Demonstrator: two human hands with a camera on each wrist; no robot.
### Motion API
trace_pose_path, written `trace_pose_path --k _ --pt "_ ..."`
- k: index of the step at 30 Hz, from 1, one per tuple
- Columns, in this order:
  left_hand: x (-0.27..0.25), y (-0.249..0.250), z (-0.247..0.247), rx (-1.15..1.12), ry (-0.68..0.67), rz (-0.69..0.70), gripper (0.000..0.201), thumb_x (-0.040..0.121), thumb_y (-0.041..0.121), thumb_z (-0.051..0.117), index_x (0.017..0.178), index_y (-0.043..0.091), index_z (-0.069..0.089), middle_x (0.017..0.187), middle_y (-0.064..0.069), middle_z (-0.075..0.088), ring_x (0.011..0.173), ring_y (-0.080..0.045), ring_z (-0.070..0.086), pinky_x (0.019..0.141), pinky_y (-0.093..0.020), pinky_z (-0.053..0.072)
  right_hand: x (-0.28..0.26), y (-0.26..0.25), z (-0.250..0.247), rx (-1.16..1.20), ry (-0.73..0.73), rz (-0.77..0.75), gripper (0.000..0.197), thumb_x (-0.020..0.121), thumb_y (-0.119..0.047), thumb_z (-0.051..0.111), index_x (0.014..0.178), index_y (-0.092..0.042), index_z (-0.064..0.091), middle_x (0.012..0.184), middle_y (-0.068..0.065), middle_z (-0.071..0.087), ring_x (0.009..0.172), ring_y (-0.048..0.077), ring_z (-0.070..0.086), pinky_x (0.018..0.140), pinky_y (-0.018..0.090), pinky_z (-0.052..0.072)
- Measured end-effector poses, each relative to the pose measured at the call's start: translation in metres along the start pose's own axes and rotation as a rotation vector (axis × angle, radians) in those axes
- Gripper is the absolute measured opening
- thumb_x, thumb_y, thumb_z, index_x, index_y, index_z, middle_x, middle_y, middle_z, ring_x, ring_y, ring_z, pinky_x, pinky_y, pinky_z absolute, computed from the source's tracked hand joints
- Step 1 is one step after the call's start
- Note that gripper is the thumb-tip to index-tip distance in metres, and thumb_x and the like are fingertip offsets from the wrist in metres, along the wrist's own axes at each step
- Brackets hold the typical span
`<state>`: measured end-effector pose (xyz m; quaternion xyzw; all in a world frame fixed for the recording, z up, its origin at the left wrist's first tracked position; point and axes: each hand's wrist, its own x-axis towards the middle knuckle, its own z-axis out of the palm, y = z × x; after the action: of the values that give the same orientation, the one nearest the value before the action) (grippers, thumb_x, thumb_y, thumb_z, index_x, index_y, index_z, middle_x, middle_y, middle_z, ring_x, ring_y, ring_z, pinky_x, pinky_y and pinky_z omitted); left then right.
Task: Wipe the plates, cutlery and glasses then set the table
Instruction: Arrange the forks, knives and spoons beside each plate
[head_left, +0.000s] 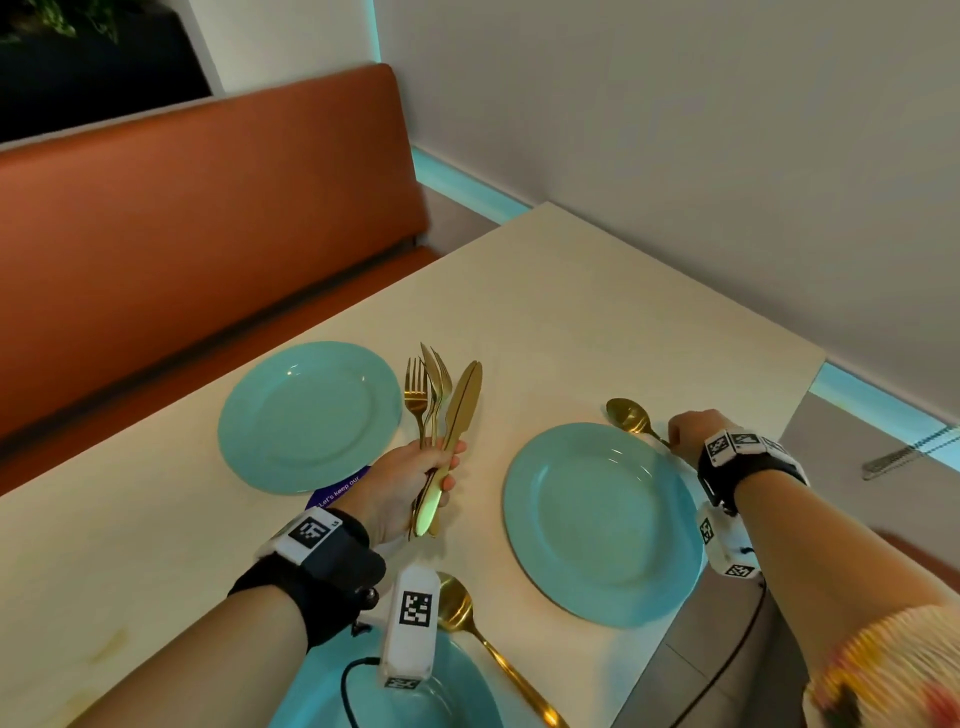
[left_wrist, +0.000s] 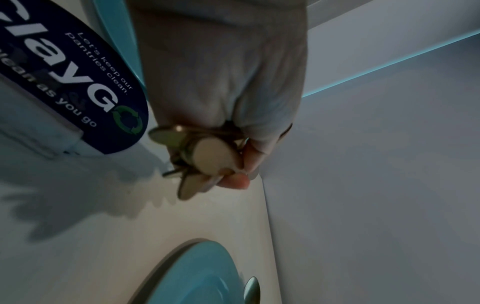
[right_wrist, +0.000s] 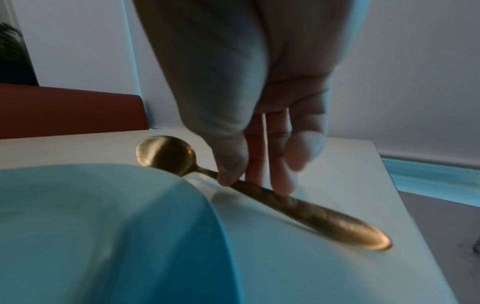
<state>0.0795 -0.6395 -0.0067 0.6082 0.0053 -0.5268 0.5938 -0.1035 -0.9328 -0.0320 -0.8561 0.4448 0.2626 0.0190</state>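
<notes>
Spoon (right_wrist: 262, 193) pinched at the neck by right hand (right_wrist: 249, 115), lying just beside the plate (head_left: 602, 525) under that hand. Best laid flat, handle parallel to the rim, clear of it. Left hand (head_left: 410, 483), well apart, clamped on the bunched forks and knife (head_left: 441, 415), kept upright.

Left hand (head_left: 402, 480) grips upright gold cutlery (head_left: 441, 415); right hand (head_left: 696, 434) pinches a spoon (right_wrist: 259, 191) beside the plate (head_left: 602, 519).
</notes>
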Motion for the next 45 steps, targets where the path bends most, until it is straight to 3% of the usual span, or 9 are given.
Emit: trace_pose_path --k 8,13,16,19,21,23,29,39,45 --pt "0.0 -0.004 0.002 -0.002 -0.001 -0.004 0.018 0.096 0.007 0.047 0.1 0.007 0.064 0.084 -0.003 0.058 0.068 -0.012 0.052 0.063 -0.024 0.043 0.005 -0.01 0.001 -0.008 0.075 0.022 0.022 0.092 -0.029 0.046 0.103 -0.019 0.063 0.088 0.002 0.057 0.084 0.022 0.06 0.078 0.03 0.051" --pt "-0.003 -0.006 0.005 -0.013 0.024 0.001 0.017 0.096 0.007 0.049 0.094 0.01 0.065 0.085 -0.002 0.06 0.069 -0.012 0.055 0.061 -0.022 0.047 -0.012 -0.021 -0.015 0.048 0.124 0.049 0.026 0.094 -0.02 0.044 0.112 -0.012 0.061 0.107 0.01 0.065 0.097 0.028 0.063 0.081 0.033 0.05" --pt "-0.01 -0.007 0.006 -0.005 0.039 0.016 0.015 0.095 0.006 0.051 0.095 0.009 0.066 0.09 -0.003 0.063 0.076 -0.015 0.058 0.072 -0.026 0.049 -0.04 -0.054 -0.036 0.248 0.18 -0.069 0.028 0.095 -0.027 0.045 0.108 -0.012 0.065 0.111 0.013 0.065 0.102 0.031 0.061 0.083 0.035 0.049" --pt "-0.02 -0.006 0.01 0.055 0.036 0.038 0.018 0.095 0.008 0.049 0.104 0.007 0.065 0.093 -0.001 0.063 0.08 -0.014 0.059 0.073 -0.025 0.047 -0.079 -0.102 -0.046 0.573 0.063 -0.305 0.023 0.091 -0.03 0.054 0.099 -0.015 0.07 0.093 0.004 0.068 0.078 0.018 0.066 0.068 0.028 0.056" --pt "-0.027 -0.005 0.012 0.071 0.029 0.054 0.02 0.096 0.007 0.047 0.11 0.006 0.062 0.094 -0.001 0.063 0.08 -0.013 0.058 0.07 -0.024 0.046 -0.104 -0.131 -0.049 0.735 -0.025 -0.384 0.023 0.09 -0.033 0.057 0.095 -0.014 0.069 0.08 -0.004 0.065 0.056 0.003 0.06 0.049 0.015 0.05" --pt "-0.033 -0.005 0.012 0.063 0.023 0.068 0.018 0.096 0.006 0.047 0.108 0.007 0.061 0.093 -0.003 0.062 0.078 -0.014 0.059 0.068 -0.023 0.046 -0.121 -0.153 -0.048 0.812 -0.066 -0.404 0.02 0.09 -0.035 0.058 0.087 -0.017 0.068 0.068 -0.01 0.06 0.041 -0.002 0.054 0.041 0.01 0.042" --pt "-0.064 -0.013 -0.006 0.056 0.005 0.078 0.014 0.097 0.007 0.047 0.103 0.007 0.06 0.089 -0.003 0.063 0.079 -0.014 0.061 0.066 -0.023 0.046 -0.162 -0.182 -0.035 1.032 -0.076 -0.338 0.018 0.084 -0.029 0.066 0.088 -0.013 0.072 0.079 -0.001 0.066 0.06 0.009 0.056 0.049 0.021 0.046" --pt "-0.106 -0.034 -0.021 -0.035 -0.022 0.023 0.013 0.098 0.008 0.046 0.098 0.007 0.059 0.09 -0.008 0.064 0.081 -0.017 0.062 0.072 -0.031 0.05 -0.209 -0.2 -0.016 1.329 -0.08 -0.185 0.015 0.08 -0.012 0.066 0.065 -0.017 0.066 0.075 0.0 0.063 0.066 0.012 0.051 0.05 0.022 0.043" --pt "-0.117 -0.045 -0.017 -0.065 0.038 0.023 0.013 0.097 0.009 0.049 0.093 0.006 0.061 0.082 -0.008 0.061 0.074 -0.017 0.059 0.072 -0.031 0.049 -0.224 -0.185 -0.017 1.471 -0.08 -0.089 0.015 0.086 -0.007 0.059 0.072 -0.008 0.062 0.077 0.01 0.064 0.066 0.02 0.06 0.06 0.027 0.051"
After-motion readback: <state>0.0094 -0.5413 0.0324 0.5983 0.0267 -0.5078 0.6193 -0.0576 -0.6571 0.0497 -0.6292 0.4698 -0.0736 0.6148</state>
